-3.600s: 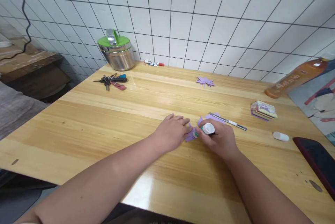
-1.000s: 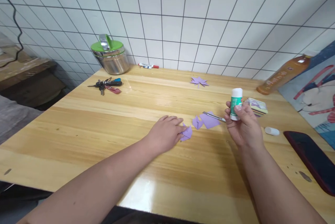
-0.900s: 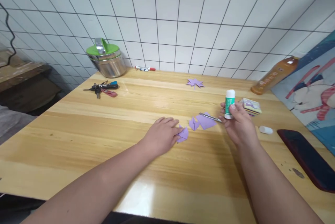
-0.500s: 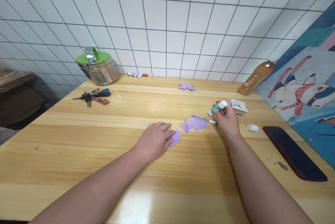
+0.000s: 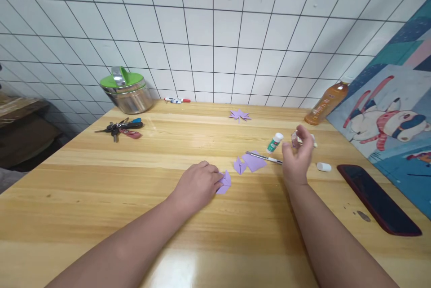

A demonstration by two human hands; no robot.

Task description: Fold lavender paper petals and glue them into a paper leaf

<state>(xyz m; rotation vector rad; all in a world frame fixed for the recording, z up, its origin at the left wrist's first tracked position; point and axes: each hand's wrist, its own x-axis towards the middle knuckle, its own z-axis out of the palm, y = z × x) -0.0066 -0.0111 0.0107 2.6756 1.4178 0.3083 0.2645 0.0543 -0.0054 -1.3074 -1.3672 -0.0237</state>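
My left hand (image 5: 198, 185) holds a folded purple paper piece (image 5: 226, 183) against the wooden table, its fingertips covering the left part. A smaller folded purple piece (image 5: 240, 166) sits just right of that. Beside it, a slim pen-like tool (image 5: 264, 158) lies across a flat purple paper square (image 5: 254, 164). Raised over the table with thumb and fingers apart, my right hand (image 5: 298, 160) is empty. To its left a white and green glue stick (image 5: 274, 143) stands upright. Its loose white cap (image 5: 323, 167) lies right of the hand.
A stack of small papers (image 5: 313, 140) is partly behind my right hand. Around the table are a phone (image 5: 377, 200), an orange drink bottle (image 5: 326, 104), a purple paper star shape (image 5: 239, 115), a marker (image 5: 177, 100), keys (image 5: 117, 127) and a green-lidded metal pot (image 5: 129, 95).
My right hand has let go of the glue stick, which now stands on the table, and has opened to its right. My left hand stays on the folded paper.
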